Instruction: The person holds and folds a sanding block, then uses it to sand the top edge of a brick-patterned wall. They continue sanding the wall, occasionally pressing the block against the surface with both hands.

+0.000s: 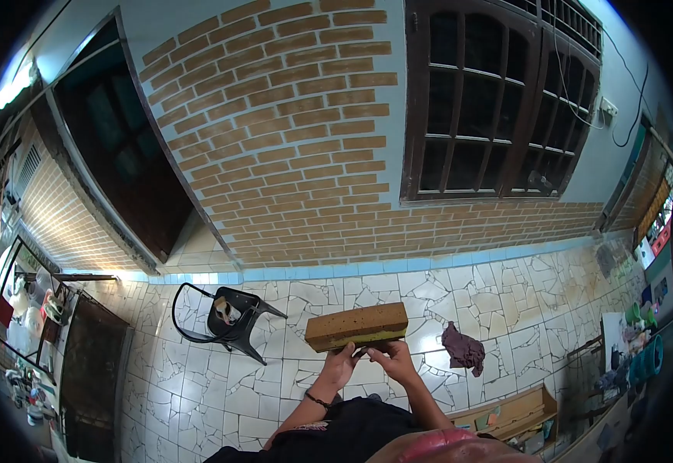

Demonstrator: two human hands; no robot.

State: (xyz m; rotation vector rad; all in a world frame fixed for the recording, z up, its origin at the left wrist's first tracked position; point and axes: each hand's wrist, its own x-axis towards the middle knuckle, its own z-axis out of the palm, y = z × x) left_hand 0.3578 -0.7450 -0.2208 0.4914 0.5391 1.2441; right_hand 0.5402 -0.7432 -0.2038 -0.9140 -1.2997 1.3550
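Observation:
A long brown block (358, 322) with a yellow-green strip along its lower side is held out in front of my body, above the tiled floor. My left hand (339, 366) grips its near lower edge, fingers partly hidden beneath it. Close beside it, my right hand (393, 361) closes on the same edge, thumb pointing inward. Between my hands a small dark thing (362, 353) shows, too small to name. To the right of the block, a crumpled dark purple cloth (463, 349) lies on the floor.
A black chair (237, 315) with something light on its seat stands to the left. At lower right is a wooden box (506, 417) with items inside. A dark cabinet (93, 378) stands far left. Ahead are a brick-patterned wall (290, 116) and a barred window (475, 100).

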